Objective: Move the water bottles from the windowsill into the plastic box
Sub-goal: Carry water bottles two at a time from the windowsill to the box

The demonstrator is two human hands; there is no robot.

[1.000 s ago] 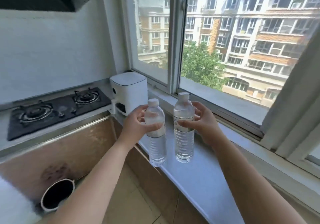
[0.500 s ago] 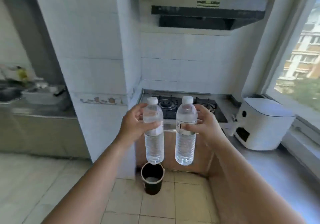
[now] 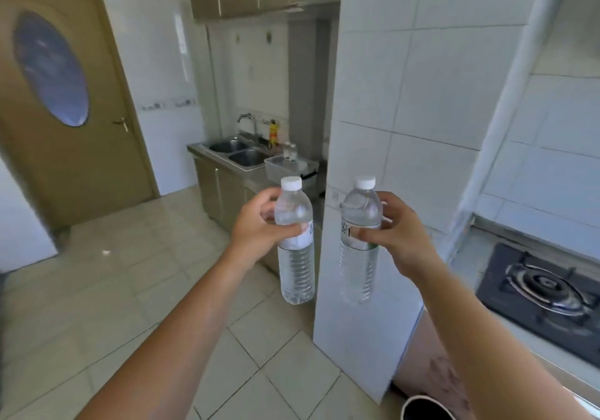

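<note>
Far left: brown door (image 3: 69,121) w/ oval glass pane, wasn't in view 0.5 s ago; cam has swung further left since then, window + white appliance now gone from shot. Beige tile floor (image 3: 136,290) below. Mid-back: steel double sink (image 3: 238,152) on counter, and just right of it the plastic box (image 3: 284,168), clear, w/ at least 1 bottle standing in it, blurry. Left hand (image 3: 259,228) wrapped tight around left bottle (image 3: 295,241) at label height, thumb across front; bottle upright, white cap on, in the air, same hold as before. 2nd bottle, right bottle (image 3: 358,241), upright, capped, clamped in right hand (image 3: 394,234), fingers over label. The 2 bottles sit side by side, apart, not touching, both well short of the box. White tiled pillar (image 3: 406,127) behind right bottle. Far right: gas stove (image 3: 545,286), now at frame edge vs centre earlier. Dark round bin rim (image 3: 425,408) at bottom
</note>
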